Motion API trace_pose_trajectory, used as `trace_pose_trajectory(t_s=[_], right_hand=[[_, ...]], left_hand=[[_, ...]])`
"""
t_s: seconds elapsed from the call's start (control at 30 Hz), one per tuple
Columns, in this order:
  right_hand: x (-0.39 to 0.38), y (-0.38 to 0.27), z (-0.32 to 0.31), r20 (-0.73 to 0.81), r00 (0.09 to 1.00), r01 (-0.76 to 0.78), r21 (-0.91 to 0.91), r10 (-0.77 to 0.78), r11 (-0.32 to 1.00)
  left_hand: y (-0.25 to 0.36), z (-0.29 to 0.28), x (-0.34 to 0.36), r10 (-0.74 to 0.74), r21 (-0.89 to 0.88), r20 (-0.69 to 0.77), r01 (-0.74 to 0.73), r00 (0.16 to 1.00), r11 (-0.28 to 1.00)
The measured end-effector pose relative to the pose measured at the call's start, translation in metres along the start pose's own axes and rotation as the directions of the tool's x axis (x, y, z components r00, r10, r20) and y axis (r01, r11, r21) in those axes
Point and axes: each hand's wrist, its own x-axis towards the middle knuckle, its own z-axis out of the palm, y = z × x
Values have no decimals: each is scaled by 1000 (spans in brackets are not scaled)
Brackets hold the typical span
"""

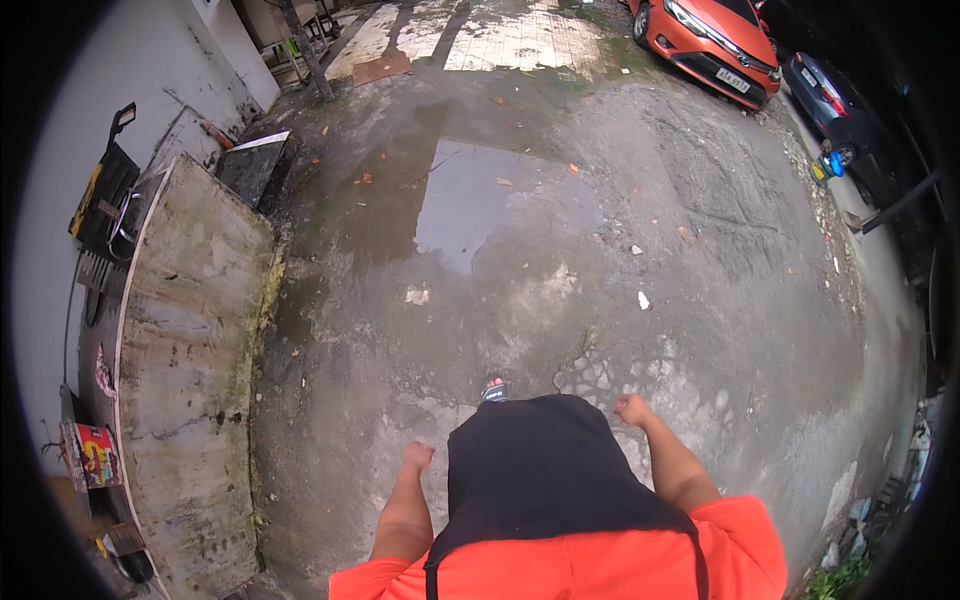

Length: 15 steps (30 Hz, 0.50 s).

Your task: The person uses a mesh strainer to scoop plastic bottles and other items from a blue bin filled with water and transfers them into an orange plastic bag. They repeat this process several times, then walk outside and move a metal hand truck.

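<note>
Both arms hang at my sides, below the short sleeves of an orange shirt (pixel 440 575). A black apron (pixel 540 465) covers my front. To its left, my left hand (pixel 418 456) is curled closed, with nothing showing in it. My right hand (pixel 631 409) is likewise a loose fist, out to the right of the apron and a little farther forward. Neither hand touches anything around it. One foot in a dark slide sandal (pixel 493 391) shows just beyond the apron on the concrete ground (pixel 520 335).
A stained concrete wall (pixel 190 380) runs along the left, with a yellow and black machine (pixel 105 185) behind it. Ahead lies a puddle (pixel 465 205). An orange car (pixel 712 45) and a dark car (pixel 840 115) stand at the far right, near a blue and yellow object (pixel 826 167).
</note>
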Motion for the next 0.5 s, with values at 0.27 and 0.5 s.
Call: trace_pose_trajectory(t_s=[0.27,0.5], right_hand=[[132,-70,-107,90,937,-344,387,337,855],[392,-113,-169,278,891,-426,237,359,873]], left_hand=[[416,-357,191,434,-353,-584,-696,686,625],[507,-409,371,464,-130,-365,-538,807,833]])
